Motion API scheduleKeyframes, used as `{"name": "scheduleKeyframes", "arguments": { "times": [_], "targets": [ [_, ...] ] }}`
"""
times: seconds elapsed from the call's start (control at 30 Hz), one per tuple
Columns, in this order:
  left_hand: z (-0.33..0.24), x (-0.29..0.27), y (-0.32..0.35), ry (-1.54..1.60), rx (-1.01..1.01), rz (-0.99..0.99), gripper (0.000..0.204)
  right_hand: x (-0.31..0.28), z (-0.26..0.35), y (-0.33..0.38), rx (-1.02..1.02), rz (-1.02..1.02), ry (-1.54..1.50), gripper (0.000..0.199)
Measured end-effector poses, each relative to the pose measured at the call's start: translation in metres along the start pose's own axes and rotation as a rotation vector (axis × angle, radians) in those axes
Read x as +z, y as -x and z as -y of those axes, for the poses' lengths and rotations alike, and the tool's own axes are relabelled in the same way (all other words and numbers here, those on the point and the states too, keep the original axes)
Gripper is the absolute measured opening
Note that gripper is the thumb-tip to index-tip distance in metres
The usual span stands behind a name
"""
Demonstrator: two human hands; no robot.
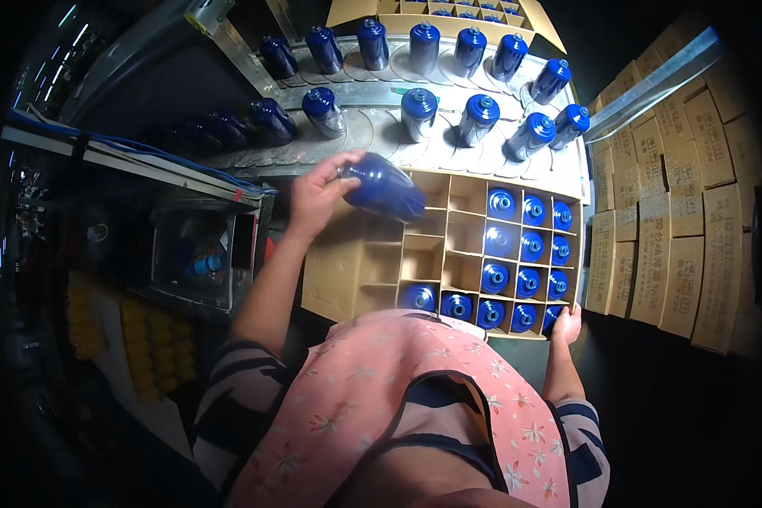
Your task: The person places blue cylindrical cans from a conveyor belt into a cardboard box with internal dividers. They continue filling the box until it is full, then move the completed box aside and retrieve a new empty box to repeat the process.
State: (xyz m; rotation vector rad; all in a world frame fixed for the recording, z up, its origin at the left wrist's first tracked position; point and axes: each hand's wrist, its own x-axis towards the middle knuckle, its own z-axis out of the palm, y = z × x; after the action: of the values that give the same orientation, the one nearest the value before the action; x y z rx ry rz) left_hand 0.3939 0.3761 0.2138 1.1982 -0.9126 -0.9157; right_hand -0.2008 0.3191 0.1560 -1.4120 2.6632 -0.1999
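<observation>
My left hand (320,193) is closed round the neck of a blue glass bottle (385,188), which is tilted with its base toward the right. The bottle hangs above the upper left part of a divided cardboard box (330,275). Several blue bottles (494,277) stand neck up in the box's right-hand columns and along its near row. Bare compartments show in the left and middle columns. At the near right corner, my right hand (570,324) grips the box's edge; some of its fingers are hidden.
Beyond the box, more blue bottles (420,114) stand in two curved rows on a metal conveyor (360,140). Stacked cardboard cartons (652,203) line the right side. A metal frame with blue cables (144,152) runs at the left. Another divided box (389,7) lies at the far end.
</observation>
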Motion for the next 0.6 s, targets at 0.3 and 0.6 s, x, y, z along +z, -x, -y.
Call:
{"name": "scheduleKeyframes", "arguments": {
  "times": [0.3,0.6],
  "targets": [
    [0.074,0.012,-0.159,-0.463,0.031,-0.226,0.031,0.0,0.006,-0.01,-0.001,0.009,-0.006,0.029],
    [0.137,0.115,-0.215,-0.679,0.062,-0.217,0.036,-0.004,-0.008,-0.052,0.006,0.007,-0.073,0.028]
  ]
}}
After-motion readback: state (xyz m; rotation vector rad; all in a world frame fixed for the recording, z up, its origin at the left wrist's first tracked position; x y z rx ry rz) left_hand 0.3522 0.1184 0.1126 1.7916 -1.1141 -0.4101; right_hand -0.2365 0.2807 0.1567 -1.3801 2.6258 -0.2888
